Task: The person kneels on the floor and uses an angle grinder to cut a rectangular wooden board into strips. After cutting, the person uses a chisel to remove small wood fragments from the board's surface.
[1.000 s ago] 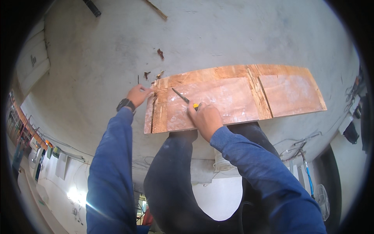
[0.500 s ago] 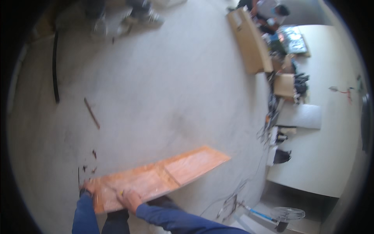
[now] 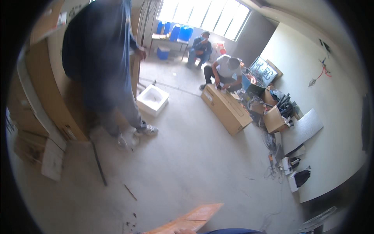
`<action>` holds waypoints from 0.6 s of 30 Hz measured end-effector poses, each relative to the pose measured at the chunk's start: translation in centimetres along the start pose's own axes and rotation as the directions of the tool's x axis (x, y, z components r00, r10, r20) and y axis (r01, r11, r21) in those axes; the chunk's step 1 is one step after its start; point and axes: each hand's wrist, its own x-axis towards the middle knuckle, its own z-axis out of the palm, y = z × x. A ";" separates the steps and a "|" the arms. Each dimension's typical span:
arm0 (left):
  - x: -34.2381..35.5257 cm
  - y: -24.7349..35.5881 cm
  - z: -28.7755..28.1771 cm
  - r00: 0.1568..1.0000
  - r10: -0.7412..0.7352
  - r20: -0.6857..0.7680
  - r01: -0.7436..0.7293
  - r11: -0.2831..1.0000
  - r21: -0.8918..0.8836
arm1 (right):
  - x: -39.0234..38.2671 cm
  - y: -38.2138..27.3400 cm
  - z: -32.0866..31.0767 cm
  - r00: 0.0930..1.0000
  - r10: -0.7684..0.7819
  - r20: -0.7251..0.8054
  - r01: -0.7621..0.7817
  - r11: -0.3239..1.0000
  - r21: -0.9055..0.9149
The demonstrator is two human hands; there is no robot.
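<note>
An orange-brown wooden board (image 3: 191,217) juts up from the lower edge, its far corner toward the right and its nearer part cut off. Only a sliver of my right hand (image 3: 185,231) shows, at the board's near side. Its fingers are hidden, so what it holds cannot be made out. My blue right sleeve (image 3: 230,231) runs along the lower edge. My left hand is out of the picture.
A person (image 3: 101,66) stands at the left beside large cardboard boxes (image 3: 62,93). Another crouches over a long carton (image 3: 226,109); a third sits near the window. A white basin (image 3: 153,100), a black strip (image 3: 98,163), a thin stick (image 3: 130,192) and cables lie on the floor.
The view has tilted up, bringing the window, boxes and people into sight. The board has slid down to the lower edge; my left hand has left the picture and my right nearly so.
</note>
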 end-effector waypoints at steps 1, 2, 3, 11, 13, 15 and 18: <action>-3.0 1.5 -0.7 0.988 0.086 -0.125 -0.109 0.976 -0.190 | -1.5 -0.8 -2.0 0.999 -0.015 -0.039 0.015 1.000 0.002; -6.2 3.0 -1.1 0.973 0.124 -0.193 -0.170 0.955 -0.243 | -3.2 -1.9 -3.6 0.996 -0.031 -0.081 0.032 0.999 0.006; -8.8 4.3 -1.3 0.951 0.161 -0.263 -0.237 0.927 -0.292 | -4.4 -2.4 -5.1 0.991 -0.046 -0.124 0.048 0.999 0.012; -21.3 13.7 -1.7 0.840 0.411 -0.354 -0.439 0.898 0.002 | -7.8 -4.6 -5.1 0.868 -0.213 -0.448 0.258 0.965 0.043; -23.8 15.8 -2.5 0.899 0.281 -0.335 -0.303 0.953 -0.013 | -8.0 -5.4 -4.6 0.806 -0.284 -0.520 0.336 0.942 0.006; -25.6 17.2 -3.2 0.911 0.195 -0.363 -0.218 0.976 -0.022 | -8.4 -5.7 -5.3 0.889 -0.205 -0.409 0.359 0.867 0.345; -27.2 17.7 -4.0 0.815 0.318 -0.485 -0.319 0.944 0.082 | -9.3 -6.1 -8.0 0.916 -0.210 -0.341 0.286 0.940 0.188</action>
